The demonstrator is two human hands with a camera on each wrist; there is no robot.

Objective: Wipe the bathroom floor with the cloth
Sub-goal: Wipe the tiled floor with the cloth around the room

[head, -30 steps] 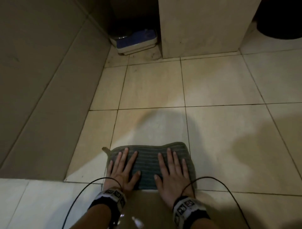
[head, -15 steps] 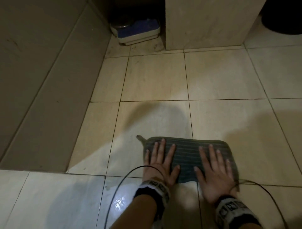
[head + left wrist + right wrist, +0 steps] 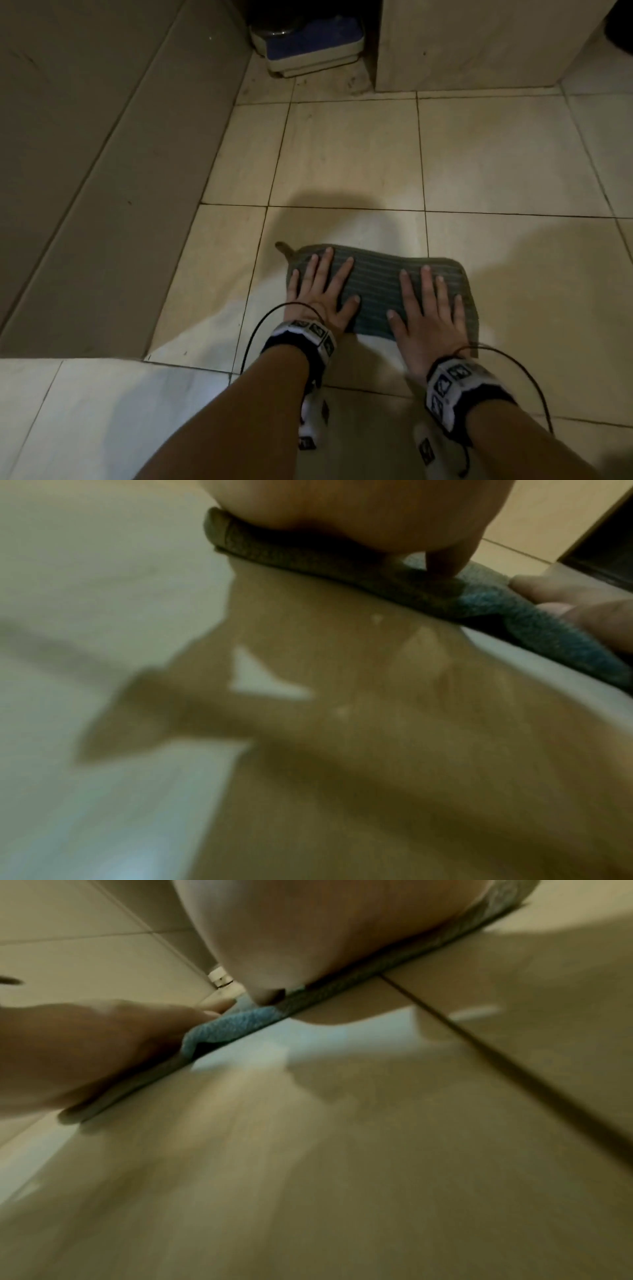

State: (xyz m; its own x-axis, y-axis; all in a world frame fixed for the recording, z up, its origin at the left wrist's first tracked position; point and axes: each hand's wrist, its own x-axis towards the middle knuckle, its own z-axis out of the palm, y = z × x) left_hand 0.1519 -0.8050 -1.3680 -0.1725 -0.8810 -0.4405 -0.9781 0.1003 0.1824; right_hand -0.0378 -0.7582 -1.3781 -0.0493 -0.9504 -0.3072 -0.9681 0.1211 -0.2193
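Note:
A grey-green ribbed cloth [image 3: 376,287] lies flat on the beige tiled floor [image 3: 342,154], across a vertical grout line. My left hand [image 3: 320,291] presses on its left part with fingers straight and spread. On its right part my right hand [image 3: 424,301] presses flat the same way. The left wrist view shows my left palm [image 3: 377,507] on the cloth's folded near edge [image 3: 308,553], with the right hand [image 3: 582,610] beside it. In the right wrist view my right palm [image 3: 308,920] sits on the cloth [image 3: 232,1026], and the left hand [image 3: 85,1047] is to the left.
A tiled wall [image 3: 85,171] runs along the left. At the back stand a blue-and-white scale [image 3: 308,44] and a pale cabinet base [image 3: 462,44]; something dark [image 3: 621,24] is in the far right corner. Brightly lit white tiles [image 3: 85,411] lie near left. Black cables loop from both wristbands.
Both hands slid the cloth rightward across the grout line, then pushed it farther forward and slightly back left. Both palms stayed flat on it throughout.

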